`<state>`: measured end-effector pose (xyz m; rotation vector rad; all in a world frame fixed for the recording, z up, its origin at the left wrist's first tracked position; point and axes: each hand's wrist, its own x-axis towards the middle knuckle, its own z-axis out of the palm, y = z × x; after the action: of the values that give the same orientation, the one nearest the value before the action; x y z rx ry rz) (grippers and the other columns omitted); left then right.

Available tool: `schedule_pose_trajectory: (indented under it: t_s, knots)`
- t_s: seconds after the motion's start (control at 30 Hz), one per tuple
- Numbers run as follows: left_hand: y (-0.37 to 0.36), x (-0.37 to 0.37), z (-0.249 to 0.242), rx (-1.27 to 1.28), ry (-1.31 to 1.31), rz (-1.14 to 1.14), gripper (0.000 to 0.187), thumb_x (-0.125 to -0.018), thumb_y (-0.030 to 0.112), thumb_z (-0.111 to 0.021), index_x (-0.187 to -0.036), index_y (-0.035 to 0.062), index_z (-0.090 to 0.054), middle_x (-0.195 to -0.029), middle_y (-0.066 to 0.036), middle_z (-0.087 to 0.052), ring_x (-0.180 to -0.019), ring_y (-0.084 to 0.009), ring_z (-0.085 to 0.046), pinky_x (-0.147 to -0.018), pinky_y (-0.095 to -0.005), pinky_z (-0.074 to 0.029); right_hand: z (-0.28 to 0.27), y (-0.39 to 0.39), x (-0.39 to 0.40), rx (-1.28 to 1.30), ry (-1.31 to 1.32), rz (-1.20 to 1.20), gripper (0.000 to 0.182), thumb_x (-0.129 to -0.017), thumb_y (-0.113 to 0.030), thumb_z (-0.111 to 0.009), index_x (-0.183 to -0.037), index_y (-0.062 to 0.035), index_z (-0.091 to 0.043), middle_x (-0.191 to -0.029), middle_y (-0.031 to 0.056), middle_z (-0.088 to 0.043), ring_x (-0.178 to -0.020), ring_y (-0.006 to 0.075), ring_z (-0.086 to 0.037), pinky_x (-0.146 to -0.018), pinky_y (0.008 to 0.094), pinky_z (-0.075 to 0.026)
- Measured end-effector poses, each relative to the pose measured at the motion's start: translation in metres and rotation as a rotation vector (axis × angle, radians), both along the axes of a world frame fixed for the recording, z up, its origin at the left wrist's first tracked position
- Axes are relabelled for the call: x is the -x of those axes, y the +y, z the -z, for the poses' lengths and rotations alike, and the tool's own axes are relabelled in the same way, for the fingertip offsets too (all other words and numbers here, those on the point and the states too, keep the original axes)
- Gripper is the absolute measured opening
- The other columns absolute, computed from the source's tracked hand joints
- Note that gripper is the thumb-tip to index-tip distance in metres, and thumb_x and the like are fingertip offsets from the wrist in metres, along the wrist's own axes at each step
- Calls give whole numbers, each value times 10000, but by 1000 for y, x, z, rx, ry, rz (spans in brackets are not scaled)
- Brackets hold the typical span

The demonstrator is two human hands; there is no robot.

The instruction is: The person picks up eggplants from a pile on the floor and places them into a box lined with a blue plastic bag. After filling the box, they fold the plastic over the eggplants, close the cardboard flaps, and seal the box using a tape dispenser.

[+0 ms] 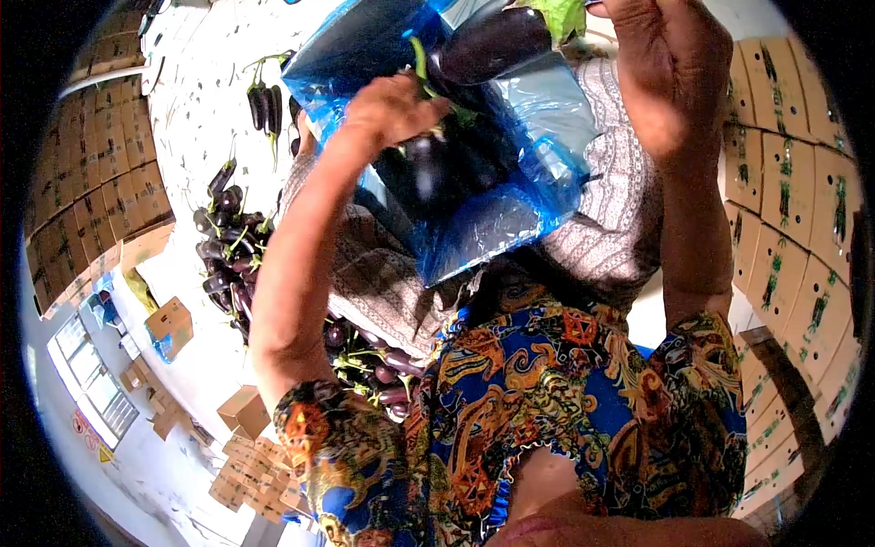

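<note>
A box lined with blue plastic (492,228) rests on my lap, with several dark purple eggplants (456,164) inside. My left hand (392,108) reaches into it, fingers curled around the top of an eggplant whose green stem (418,56) sticks up beside them. My right hand (670,64) is raised at the upper right. It is closed at the stem end of a large glossy eggplant (497,46) with a leafy green cap (561,16), held above the box's far side. The right fingertips are partly cut off by the top edge.
Many loose eggplants (228,246) lie on the white floor at my left, and more eggplants (378,365) beside my lap. Stacked cartons (788,191) rise close on my right; further cartons (91,191) stand at the far left. A small open carton (170,324) sits near the wall.
</note>
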<state>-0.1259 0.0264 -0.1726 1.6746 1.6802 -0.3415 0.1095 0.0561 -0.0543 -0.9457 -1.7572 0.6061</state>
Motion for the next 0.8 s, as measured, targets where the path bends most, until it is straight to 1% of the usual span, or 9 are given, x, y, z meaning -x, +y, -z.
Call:
schedule_pose_trajectory:
  t_s: [0.07, 0.13, 0.23, 0.3, 0.37, 0.47, 0.6, 0.67, 0.8]
  knots:
    - [-2, 4, 116, -90, -114, 61, 735, -824, 662, -513, -1227, 49, -556, -1145, -204, -629, -1109, -345, -589, -956, -403, -454, 4, 2, -1, -40, -28, 11, 234, -967, -188, -494, -931, 40, -538, -768, 139, -610, -669, 196, -589, -626, 306, -463]
    - [-7, -25, 71, 34, -346, -171, 819, -761, 748, -534, -1317, 147, -524, -1272, -182, -574, -1168, -335, -555, -995, -393, -427, 8, 4, -1, -96, -29, -5, 210, -967, -165, -499, -922, 38, -529, -765, 130, -604, -677, 182, -582, -629, 301, -459]
    - [-45, -38, 83, 49, -504, -423, 892, -734, 659, -665, -1340, 34, -472, -1191, -228, -608, -1188, -351, -533, -994, -379, -429, 4, 2, -1, -144, -4, -81, 181, -970, -136, -500, -917, 37, -515, -765, 121, -594, -689, 167, -575, -633, 292, -454]
    - [-67, -42, 72, 74, -405, -210, 963, -751, 529, -718, -1402, -52, -311, -1113, -281, -619, -1149, -375, -555, -976, -400, -445, -3, -5, 1, -176, -7, -108, 178, -975, -130, -494, -916, 37, -508, -769, 118, -592, -693, 162, -572, -635, 288, -453]
    - [-79, -48, 97, 51, -389, -193, 958, -750, 483, -730, -1425, -21, -273, -1149, -282, -602, -1121, -404, -563, -946, -428, -461, 4, 0, -2, -206, -34, -127, 181, -978, -131, -490, -917, 39, -503, -775, 118, -592, -699, 158, -570, -639, 288, -454]
    - [-88, -77, 59, 11, -208, -266, 956, -735, 442, -753, -1435, 21, -258, -1239, -278, -536, -1107, -442, -553, -924, -445, -474, 9, 3, 0, -240, -5, -135, 180, -981, -131, -486, -922, 39, -504, -784, 117, -595, -698, 156, -569, -640, 290, -456]
    - [-101, -98, 71, -41, -145, -330, 1036, -705, 403, -782, -1455, 30, -172, -1294, -290, -421, -1112, -477, -529, -930, -462, -473, 9, -1, 4, -78, 123, -144, 207, -977, -157, -498, -928, 42, -523, -768, 115, -597, -680, 150, -563, -631, 287, -452]
    - [-104, -95, 73, -78, -195, -356, 988, -722, 363, -770, -1451, 29, -193, -1284, -297, -431, -1121, -469, -526, -940, -458, -466, 0, 1, 2, 102, 193, -172, 230, -973, -179, -507, -927, 45, -536, -755, 114, -599, -670, 146, -559, -625, 283, -449]
    - [-111, -68, 65, -59, -329, -225, 881, -762, 285, -729, -1444, 25, -237, -1264, -297, -456, -1146, -444, -517, -966, -438, -449, -1, -6, 5, 39, 32, -50, 259, -965, -207, -517, -918, 46, -547, -733, 111, -597, -663, 140, -549, -617, 279, -446]
